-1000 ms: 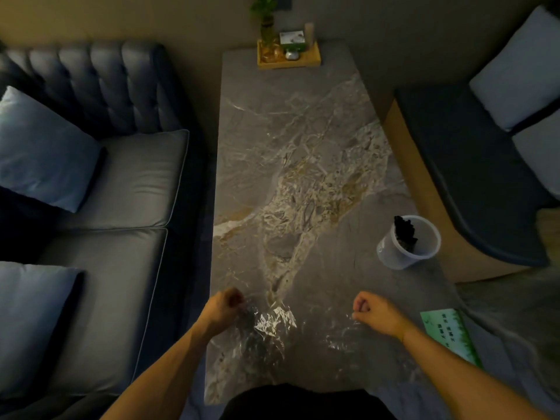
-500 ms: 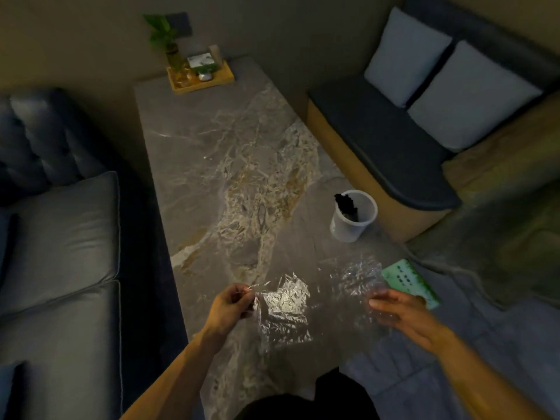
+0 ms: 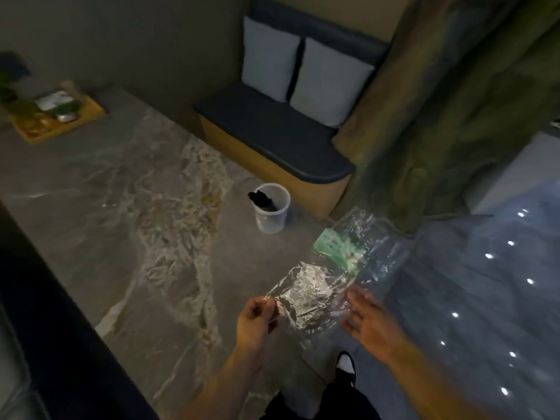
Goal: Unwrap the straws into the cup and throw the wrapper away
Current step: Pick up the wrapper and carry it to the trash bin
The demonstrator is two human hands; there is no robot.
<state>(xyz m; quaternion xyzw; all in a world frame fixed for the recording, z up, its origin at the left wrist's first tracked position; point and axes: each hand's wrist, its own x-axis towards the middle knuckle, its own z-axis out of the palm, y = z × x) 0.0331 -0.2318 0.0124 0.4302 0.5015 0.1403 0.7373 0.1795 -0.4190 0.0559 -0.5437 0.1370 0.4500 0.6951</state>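
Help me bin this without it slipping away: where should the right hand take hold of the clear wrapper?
Probably the free far end of the wrapper, which hangs loose away from the left hand pinching its near corner. The right hand is open beside it, so it could come in from the right and gather the crinkled film towards the left hand. The film is limp, so bunching should work better than a pinch.

One head-worn camera looks steeply down, close over the marble table (image 3: 151, 207).

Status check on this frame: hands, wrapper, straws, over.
Left hand pinching clear wrapper; right hand open beside it. Straws in cup on table. No bin in view.
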